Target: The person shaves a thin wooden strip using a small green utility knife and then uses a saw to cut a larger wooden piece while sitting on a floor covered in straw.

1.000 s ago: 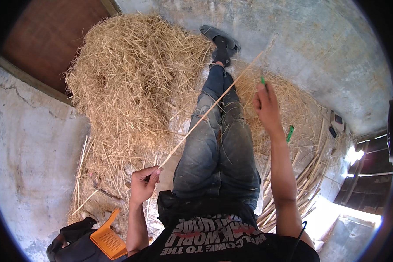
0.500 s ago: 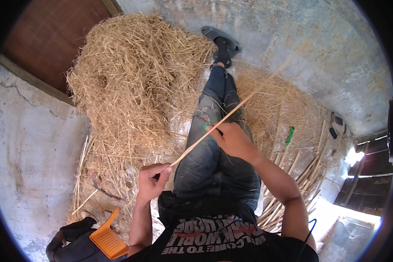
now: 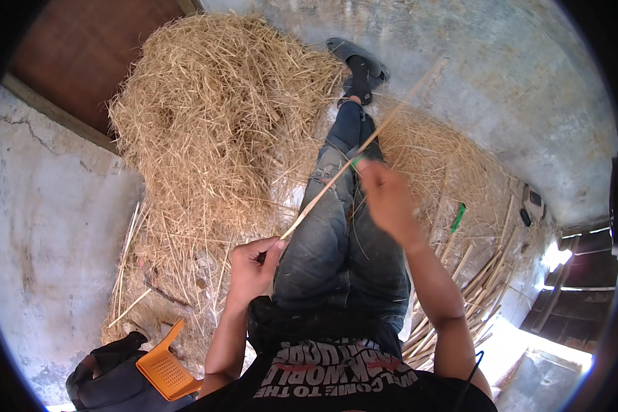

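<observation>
Apparently partway worked, the thin strip (image 3: 314, 204) looks paler toward the left hand (image 3: 253, 271), which pinches its near end; what remains is unclear. Well apart, the blurred right hand (image 3: 389, 202) grips a green object (image 3: 356, 162) at the strip. Beyond both hands stands the wall (image 3: 501, 103).

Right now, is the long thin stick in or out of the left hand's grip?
In: the left hand pinches the stick at its near end.

Looked like a rough shed workshop: wall (image 3: 55, 199) was stained, cracked; straw-like heap (image 3: 199, 130) lay by sticks (image 3: 489, 281); boards (image 3: 587, 268) had bright gaps.
</observation>
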